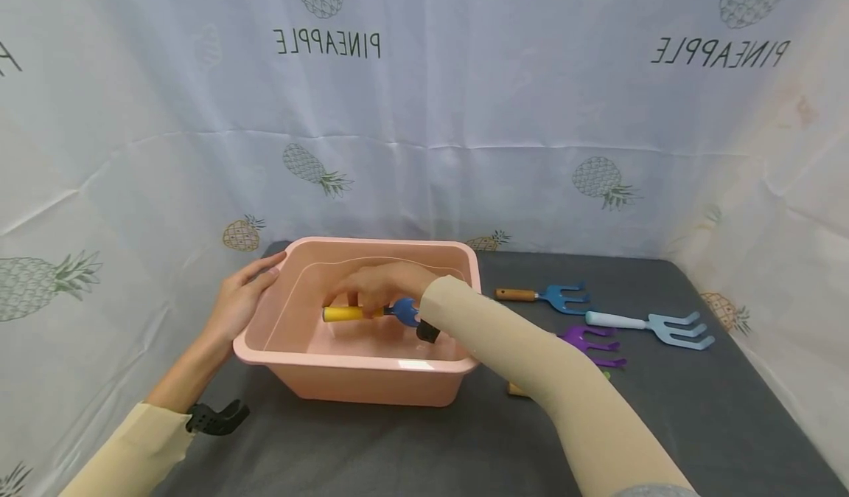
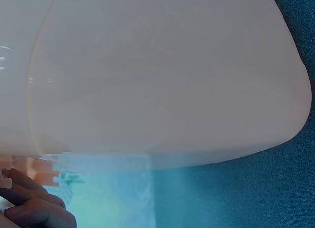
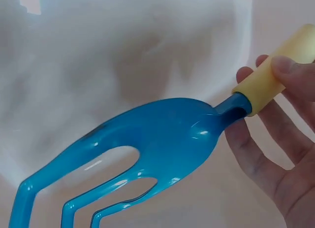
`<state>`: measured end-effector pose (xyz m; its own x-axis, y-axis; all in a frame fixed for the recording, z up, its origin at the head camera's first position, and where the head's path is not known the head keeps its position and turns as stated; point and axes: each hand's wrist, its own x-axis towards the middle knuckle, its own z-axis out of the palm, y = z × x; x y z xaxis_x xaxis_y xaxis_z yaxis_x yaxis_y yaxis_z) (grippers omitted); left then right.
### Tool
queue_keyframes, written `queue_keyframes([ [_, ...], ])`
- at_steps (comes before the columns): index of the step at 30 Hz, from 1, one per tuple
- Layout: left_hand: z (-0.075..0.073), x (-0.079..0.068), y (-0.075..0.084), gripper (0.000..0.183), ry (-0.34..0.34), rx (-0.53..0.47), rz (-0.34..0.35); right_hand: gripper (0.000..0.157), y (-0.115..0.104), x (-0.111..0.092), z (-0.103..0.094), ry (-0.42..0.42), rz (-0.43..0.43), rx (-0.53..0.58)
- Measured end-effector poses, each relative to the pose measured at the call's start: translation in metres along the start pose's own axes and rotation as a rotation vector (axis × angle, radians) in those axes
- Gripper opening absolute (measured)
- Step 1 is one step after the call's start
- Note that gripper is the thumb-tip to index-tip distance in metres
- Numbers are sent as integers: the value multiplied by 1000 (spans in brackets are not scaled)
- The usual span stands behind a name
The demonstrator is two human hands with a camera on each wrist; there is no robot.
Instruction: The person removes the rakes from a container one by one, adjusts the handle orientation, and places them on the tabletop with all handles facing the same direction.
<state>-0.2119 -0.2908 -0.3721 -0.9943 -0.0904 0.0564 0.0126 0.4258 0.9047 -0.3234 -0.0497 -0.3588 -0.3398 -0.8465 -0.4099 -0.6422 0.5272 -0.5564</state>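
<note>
A pink plastic basin (image 1: 371, 383) stands on the dark table. Inside it, my right hand (image 1: 381, 282) grips the yellow handle of a blue garden hand rake (image 3: 172, 134). In the right wrist view the thumb and fingers of my right hand (image 3: 280, 139) close round the handle, and the bent tines point down to the lower left. My left hand (image 1: 240, 298) rests on the basin's left rim with its fingers along the outside. Much of the rake's head is hidden behind the right forearm in the head view.
Right of the basin lie a blue rake (image 1: 564, 298) with a wooden handle, a pale blue rake (image 1: 676, 330) and a purple rake (image 1: 587, 338), partly covered by the right arm. A pineapple-print curtain (image 1: 424, 113) surrounds the table (image 1: 318, 453).
</note>
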Motion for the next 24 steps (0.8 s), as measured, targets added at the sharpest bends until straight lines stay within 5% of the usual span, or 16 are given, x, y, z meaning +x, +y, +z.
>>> queue_keyframes([
  [11, 0, 0, 6, 57, 15, -8, 6, 84, -8, -9, -11, 38, -130, -38],
  [24, -2, -2, 3, 57, -8, -19, -14, 72, -28, -23, -16, 38, -170, -158],
])
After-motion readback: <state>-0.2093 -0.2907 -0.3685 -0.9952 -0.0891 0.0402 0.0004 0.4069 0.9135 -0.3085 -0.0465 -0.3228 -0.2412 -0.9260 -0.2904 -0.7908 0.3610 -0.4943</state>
